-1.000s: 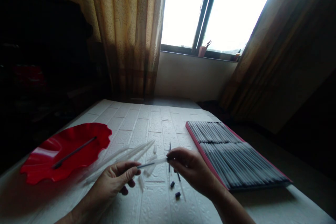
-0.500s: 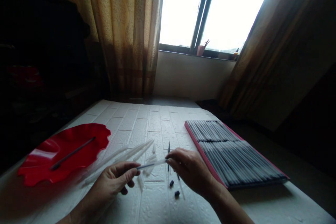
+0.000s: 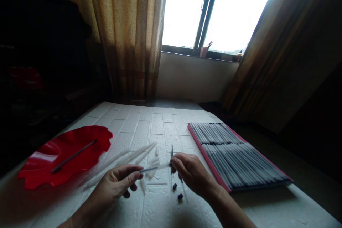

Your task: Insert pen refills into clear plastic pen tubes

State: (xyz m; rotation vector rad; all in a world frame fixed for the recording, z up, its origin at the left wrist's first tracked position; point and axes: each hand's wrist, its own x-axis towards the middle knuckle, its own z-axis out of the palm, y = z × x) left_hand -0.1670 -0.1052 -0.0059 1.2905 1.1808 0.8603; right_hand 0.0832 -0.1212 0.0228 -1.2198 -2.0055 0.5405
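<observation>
A thin pen refill (image 3: 157,166), partly dark and partly clear, spans the gap between my hands. My left hand (image 3: 117,181) pinches its left end between thumb and fingers. At the other end, the closed fingertips of my right hand (image 3: 191,171) grip the tip; the fingers hide it. Just behind lie several clear pen barrels (image 3: 136,154) and short clear caps (image 3: 154,160). Dark slim refills (image 3: 171,148) lie partly behind my right hand. Two small black plugs (image 3: 174,186) (image 3: 180,196) rest on the table in front of it.
At the right, a pink-edged box (image 3: 207,156) holds tightly packed rows of pens or refills (image 3: 243,165). A wavy-rimmed red dish (image 3: 103,131) with one dark pen (image 3: 74,156) stands at the left. The white table (image 3: 157,124) has a brick pattern; beyond it are curtains (image 3: 128,42) and a window.
My right hand has shifted slightly to the right and turned, its fingers curling more around the refill's end. My left hand stays in place.
</observation>
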